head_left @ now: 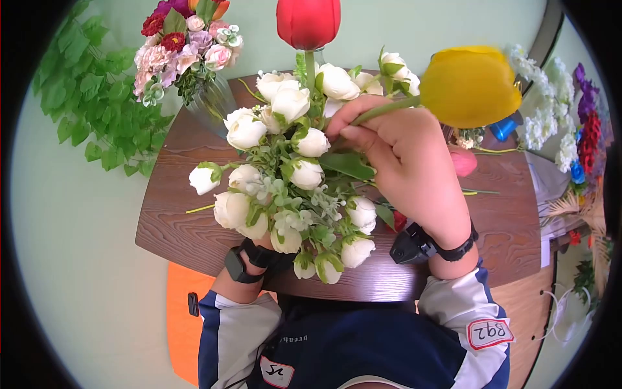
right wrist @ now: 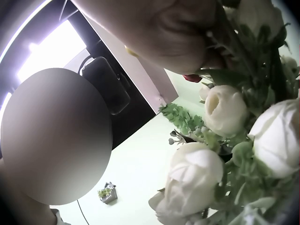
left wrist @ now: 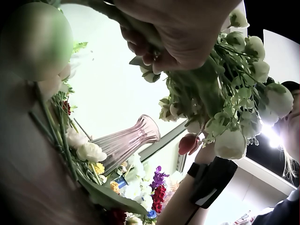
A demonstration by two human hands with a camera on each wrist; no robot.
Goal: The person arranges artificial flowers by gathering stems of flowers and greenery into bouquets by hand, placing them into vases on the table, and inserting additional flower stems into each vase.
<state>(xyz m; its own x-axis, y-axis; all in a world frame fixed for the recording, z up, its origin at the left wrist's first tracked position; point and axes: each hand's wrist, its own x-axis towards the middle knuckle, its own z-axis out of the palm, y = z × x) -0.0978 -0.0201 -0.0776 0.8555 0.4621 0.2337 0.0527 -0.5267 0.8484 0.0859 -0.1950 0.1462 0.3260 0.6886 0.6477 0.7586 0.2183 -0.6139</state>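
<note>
In the head view, a bouquet of white roses (head_left: pixel 304 174) with green leaves stands over the near part of the table. My left hand (left wrist: pixel 183 35) grips its stems; the blossoms hide that hand from above. A red tulip (head_left: pixel 308 24) rises from the far side of the bunch. My right hand (head_left: pixel 408 155) pinches the green stem of a yellow tulip (head_left: pixel 471 86) between thumb and fingers, right at the bouquet's edge. That tulip's head points to the right, beyond the knuckles. A broad green leaf (head_left: pixel 348 165) lies just under the right fingertips.
A glass vase (head_left: pixel 214 104) of mixed flowers (head_left: pixel 184 52) stands at the table's far left. Pink tulip (head_left: pixel 462 162) and loose stems lie on the dark wooden table (head_left: pixel 178 194) at right. A ribbed pinkish vase (left wrist: pixel 129 143) shows in the left wrist view. Green vines (head_left: pixel 97 91) hang at left.
</note>
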